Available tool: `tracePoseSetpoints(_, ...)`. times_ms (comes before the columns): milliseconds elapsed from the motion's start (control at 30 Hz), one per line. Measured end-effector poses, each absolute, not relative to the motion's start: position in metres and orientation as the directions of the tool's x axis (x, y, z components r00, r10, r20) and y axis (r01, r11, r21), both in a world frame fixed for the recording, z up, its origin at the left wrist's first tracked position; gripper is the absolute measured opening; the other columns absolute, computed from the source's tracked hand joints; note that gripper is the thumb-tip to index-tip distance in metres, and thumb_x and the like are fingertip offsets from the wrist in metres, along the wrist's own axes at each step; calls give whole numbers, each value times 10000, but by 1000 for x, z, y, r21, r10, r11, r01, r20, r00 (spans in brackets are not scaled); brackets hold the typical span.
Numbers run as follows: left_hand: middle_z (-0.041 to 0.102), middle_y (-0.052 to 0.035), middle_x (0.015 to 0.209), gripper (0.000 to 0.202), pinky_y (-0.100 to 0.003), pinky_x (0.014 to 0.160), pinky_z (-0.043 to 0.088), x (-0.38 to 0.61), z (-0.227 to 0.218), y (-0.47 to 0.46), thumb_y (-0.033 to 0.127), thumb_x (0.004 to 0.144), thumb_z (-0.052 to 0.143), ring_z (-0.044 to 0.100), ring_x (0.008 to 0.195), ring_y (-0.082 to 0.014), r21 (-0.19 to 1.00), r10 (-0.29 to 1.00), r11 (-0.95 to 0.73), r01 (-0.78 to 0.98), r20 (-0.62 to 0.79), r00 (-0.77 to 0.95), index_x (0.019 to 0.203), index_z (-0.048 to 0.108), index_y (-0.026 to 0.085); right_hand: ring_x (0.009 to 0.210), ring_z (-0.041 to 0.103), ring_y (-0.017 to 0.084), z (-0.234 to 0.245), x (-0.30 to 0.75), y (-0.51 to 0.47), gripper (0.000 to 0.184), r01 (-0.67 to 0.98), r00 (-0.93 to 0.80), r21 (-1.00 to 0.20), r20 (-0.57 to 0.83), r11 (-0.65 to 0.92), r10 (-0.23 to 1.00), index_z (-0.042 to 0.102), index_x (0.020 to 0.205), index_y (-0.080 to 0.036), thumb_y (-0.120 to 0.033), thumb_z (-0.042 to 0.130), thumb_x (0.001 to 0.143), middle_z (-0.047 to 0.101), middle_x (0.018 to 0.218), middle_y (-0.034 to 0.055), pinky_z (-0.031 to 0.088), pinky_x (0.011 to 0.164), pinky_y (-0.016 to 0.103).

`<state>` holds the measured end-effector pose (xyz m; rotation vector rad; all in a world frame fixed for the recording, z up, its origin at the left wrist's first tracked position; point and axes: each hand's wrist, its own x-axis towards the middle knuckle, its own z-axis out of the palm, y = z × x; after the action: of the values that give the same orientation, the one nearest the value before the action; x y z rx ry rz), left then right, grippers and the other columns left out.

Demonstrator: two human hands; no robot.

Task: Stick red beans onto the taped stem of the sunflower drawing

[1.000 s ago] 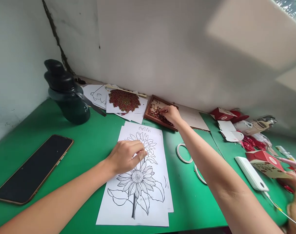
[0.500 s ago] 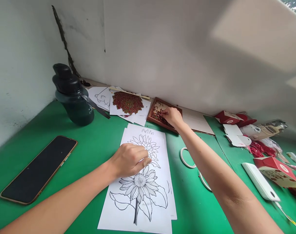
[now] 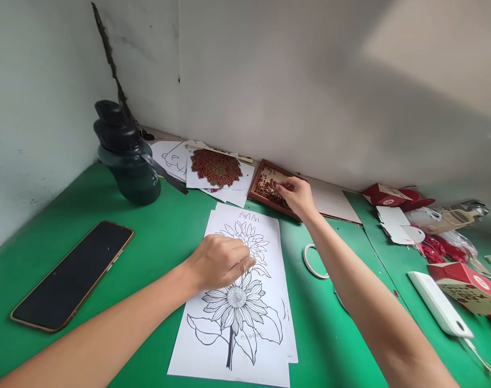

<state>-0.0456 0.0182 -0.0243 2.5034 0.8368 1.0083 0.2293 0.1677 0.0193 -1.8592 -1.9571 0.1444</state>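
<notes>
My left hand (image 3: 223, 261) rests closed on a sheet of paper (image 3: 192, 355) printed with a line-drawn sunflower. Its fingers are curled under, and anything inside them is hidden. Beneath it, another sheet sticks out at the right edge. At the back, my right hand (image 3: 297, 195) is over a brown shallow tray (image 3: 254, 186), thumb and fingers pinched together. Small red-brown beans or beads (image 3: 267, 188) lie scattered in the tray. Whatever sits between the right fingertips is too small to make out.
Left of the tray, a flower shape made of red and green pieces (image 3: 216, 168) lies on white paper. A dark bottle (image 3: 128, 161) and a phone (image 3: 73, 275) stand left. White rings (image 3: 310, 261), a white device (image 3: 439, 304) and red boxes (image 3: 465, 285) are right.
The view has shifted slightly, moving everything a little right in the picture. My right hand has drawn slightly right within the tray. The left hand keeps its place on the paper.
</notes>
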Motion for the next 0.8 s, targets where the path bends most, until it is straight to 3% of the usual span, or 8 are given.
tracePoseSetpoints(100, 624, 9, 659, 469, -300, 557, 303, -48, -22, 22, 352, 1087, 361, 516, 567, -125, 522, 685, -727, 447, 495, 535, 721, 599, 180, 725, 604, 170, 18, 209, 100, 146, 747, -132, -557, 411, 363, 902, 717, 837, -183, -288, 663, 922, 687, 811, 38, 472, 658, 291)
tracePoseSetpoints(233, 686, 0, 751, 425, -287, 594, 306, -52, -22, 26, 362, 1079, 377, 562, 644, -133, 637, 832, -546, 545, 337, 440, 777, 621, 189, 759, 617, 154, 0, 175, 11, 72, 526, -394, -626, 420, 576, 817, 713, 947, -212, -183, 650, 961, 668, 878, 36, 514, 667, 298)
tracePoseSetpoints(367, 647, 12, 726, 450, -286, 612, 313, -52, -23, 29, 410, 1080, 372, 520, 643, -127, 700, 886, -434, 567, 218, 410, 744, 578, 194, 782, 620, 161, -18, 159, -23, 127, 447, -502, -619, 424, 645, 754, 697, 1022, -215, -118, 645, 958, 650, 894, 41, 528, 671, 314)
tracePoseSetpoints(567, 591, 19, 670, 446, -295, 589, 264, -48, -21, 30, 416, 1064, 409, 455, 609, -127, 680, 893, -406, 611, 155, 422, 695, 525, 194, 782, 614, 166, -27, 167, -18, 136, 412, -577, -609, 401, 677, 712, 685, 1037, -219, -112, 654, 959, 647, 888, 39, 523, 666, 324)
tracePoseSetpoints(800, 681, -8, 746, 434, -303, 599, 285, -47, -21, 30, 427, 1061, 417, 545, 652, -146, 662, 892, -401, 634, 125, 433, 748, 616, 202, 783, 627, 172, -31, 160, -22, 140, 426, -585, -602, 387, 676, 713, 694, 1047, -210, -109, 664, 955, 666, 894, 50, 535, 670, 329)
